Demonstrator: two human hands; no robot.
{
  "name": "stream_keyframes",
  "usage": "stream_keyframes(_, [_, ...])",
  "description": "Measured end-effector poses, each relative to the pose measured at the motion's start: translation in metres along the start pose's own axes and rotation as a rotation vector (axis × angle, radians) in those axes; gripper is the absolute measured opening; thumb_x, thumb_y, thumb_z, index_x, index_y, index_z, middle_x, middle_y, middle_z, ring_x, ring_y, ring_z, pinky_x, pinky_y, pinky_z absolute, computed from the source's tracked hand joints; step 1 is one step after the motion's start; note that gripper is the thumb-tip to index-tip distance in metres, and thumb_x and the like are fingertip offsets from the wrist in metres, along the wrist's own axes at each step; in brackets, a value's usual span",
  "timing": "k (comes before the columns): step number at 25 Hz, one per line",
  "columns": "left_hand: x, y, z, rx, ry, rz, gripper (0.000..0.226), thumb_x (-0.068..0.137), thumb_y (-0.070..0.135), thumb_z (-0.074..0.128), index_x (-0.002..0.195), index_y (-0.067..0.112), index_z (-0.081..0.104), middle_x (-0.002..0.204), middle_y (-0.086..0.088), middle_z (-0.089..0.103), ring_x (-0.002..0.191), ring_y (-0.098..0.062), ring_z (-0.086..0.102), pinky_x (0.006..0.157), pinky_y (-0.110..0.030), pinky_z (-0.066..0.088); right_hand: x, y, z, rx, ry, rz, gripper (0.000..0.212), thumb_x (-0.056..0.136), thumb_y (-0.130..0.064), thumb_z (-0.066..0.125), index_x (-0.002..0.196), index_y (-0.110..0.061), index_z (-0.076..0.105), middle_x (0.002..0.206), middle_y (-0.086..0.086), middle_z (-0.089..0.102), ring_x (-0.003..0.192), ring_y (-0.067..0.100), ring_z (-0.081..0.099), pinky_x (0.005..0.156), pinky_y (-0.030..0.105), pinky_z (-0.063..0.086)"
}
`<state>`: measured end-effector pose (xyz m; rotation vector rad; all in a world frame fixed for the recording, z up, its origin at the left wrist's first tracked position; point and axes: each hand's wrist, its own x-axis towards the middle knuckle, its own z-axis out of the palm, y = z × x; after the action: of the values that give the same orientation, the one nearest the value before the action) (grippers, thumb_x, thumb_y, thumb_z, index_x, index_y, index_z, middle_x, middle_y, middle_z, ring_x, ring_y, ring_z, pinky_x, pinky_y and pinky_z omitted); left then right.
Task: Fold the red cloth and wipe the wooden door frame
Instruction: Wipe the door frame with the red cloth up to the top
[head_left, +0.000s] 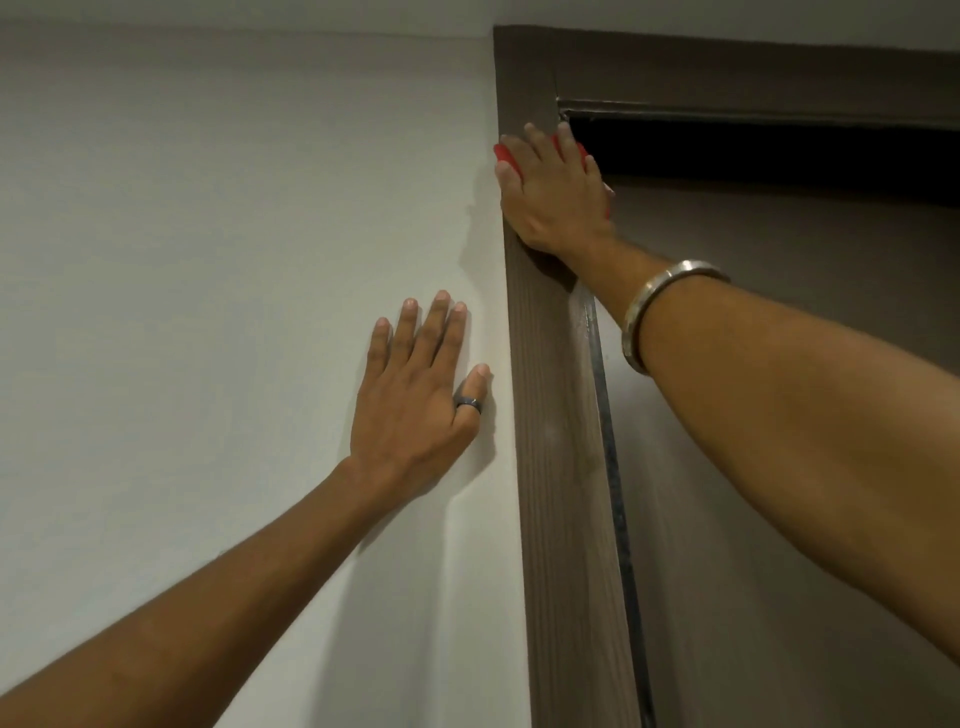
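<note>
Two hands are up against the surfaces in the upper half of the frame, and the wiping step looks to be the one in hand. At upper centre the right hand (553, 189) lies flat, fingers spread, pressing the red cloth (506, 156) onto the wooden door frame (561, 467) just below its top left corner; only slivers of red show past the fingers and along the edge of the palm, so whether the cloth is neatly folded cannot be told, though it seems compact enough to sit under the palm. A metal bangle (654, 306) circles that forearm. Left of the upright, at mid-frame, the left hand (415, 395) rests open and empty on the white wall (208, 234), a dark ring (467, 404) on the thumb, apparently as a brace. The folding therefore seems done. The next move probably calls for dragging the cloth down the upright or across the head piece at upper right, keeping flat pressure so it does not slip out, and keeping it off the wall.
</note>
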<state>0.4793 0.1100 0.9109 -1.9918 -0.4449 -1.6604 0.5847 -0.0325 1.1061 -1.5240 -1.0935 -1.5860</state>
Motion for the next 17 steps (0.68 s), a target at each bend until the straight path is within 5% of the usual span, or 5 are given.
stream_keyframes(17, [-0.011,-0.001,0.000,0.026,0.026,-0.038,0.073,0.103,0.058,0.010,0.166,0.027,-0.010,0.175,0.005,-0.018,0.160,-0.016,-0.023,0.133,-0.041,-0.013,-0.029,0.018,0.011,0.081,-0.009,-0.078,0.057,0.107,-0.051,0.024,0.159,-0.031,0.032,0.172,-0.002,0.023,0.162,0.028,0.008,0.129,0.054,0.007])
